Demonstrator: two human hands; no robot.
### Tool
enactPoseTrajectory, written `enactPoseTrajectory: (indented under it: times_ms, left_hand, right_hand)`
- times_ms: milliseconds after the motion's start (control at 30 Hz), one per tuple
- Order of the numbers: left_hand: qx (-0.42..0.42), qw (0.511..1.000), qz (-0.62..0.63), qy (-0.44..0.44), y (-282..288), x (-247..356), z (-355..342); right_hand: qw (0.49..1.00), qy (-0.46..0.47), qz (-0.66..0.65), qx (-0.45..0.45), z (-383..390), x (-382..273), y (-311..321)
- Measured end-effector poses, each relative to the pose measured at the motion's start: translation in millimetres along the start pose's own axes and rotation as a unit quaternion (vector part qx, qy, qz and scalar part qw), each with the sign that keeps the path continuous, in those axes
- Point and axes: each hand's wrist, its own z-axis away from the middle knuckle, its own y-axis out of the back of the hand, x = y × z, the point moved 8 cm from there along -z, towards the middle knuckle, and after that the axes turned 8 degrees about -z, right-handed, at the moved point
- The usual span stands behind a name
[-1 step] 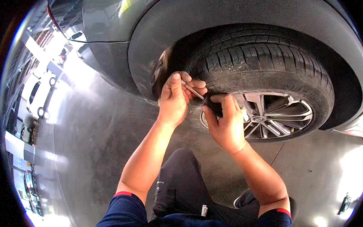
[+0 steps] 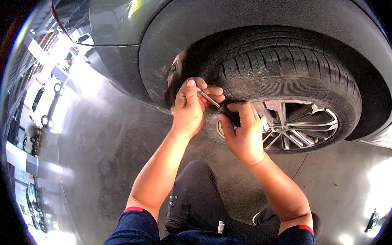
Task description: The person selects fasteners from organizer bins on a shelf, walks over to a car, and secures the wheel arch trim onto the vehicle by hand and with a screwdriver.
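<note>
A slim silvery metal rod (image 2: pixel 209 98) slants between my hands in front of the wheel. My left hand (image 2: pixel 190 108) is closed on its upper end, thumb against the fingers. Fingers and thumb of my right hand (image 2: pixel 245 132) pinch a small black piece (image 2: pixel 231 114) at the rod's lower end. Most of that piece is hidden by the fingers, so I cannot tell its kind. Both hands are just in front of the tyre (image 2: pixel 288 67) and the left side of the silver-and-black alloy wheel (image 2: pixel 278 128).
A dark grey wheel arch (image 2: pixel 260 12) curves over the tyre, with the car's bumper (image 2: pixel 114 63) to the left. My bent knee (image 2: pixel 196 178) is below my hands. Grey floor (image 2: pixel 108 149) stretches leftward to a parked white car (image 2: pixel 44 101). A small dark object (image 2: pixel 372 221) lies at the far right.
</note>
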Motion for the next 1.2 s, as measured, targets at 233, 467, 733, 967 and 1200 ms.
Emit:
enactPoseTrajectory:
  times_ms: [233, 467, 733, 967, 1200]
  left_hand:
    - [0.048, 0.998, -0.017, -0.036, -1, 16, -1]
    - [0.036, 0.996, 0.021, -0.085, 5, 20, -11]
    - [0.058, 0.994, -0.004, -0.088, 3, 18, -15]
    - [0.093, 0.991, -0.013, -0.096, 0, 21, -17]
    - [0.115, 0.989, -0.002, -0.096, 1, 23, -20]
  right_hand:
    - [0.999, -0.012, -0.05, 0.008, -3, -1, -2]
    - [0.976, -0.172, -0.104, -0.081, 8, 25, -8]
    - [0.837, -0.387, -0.378, -0.075, 29, 56, -33]
    - [0.721, -0.453, -0.522, -0.048, 36, 57, -45]
    - [0.666, -0.471, -0.576, -0.061, 31, 41, -41]
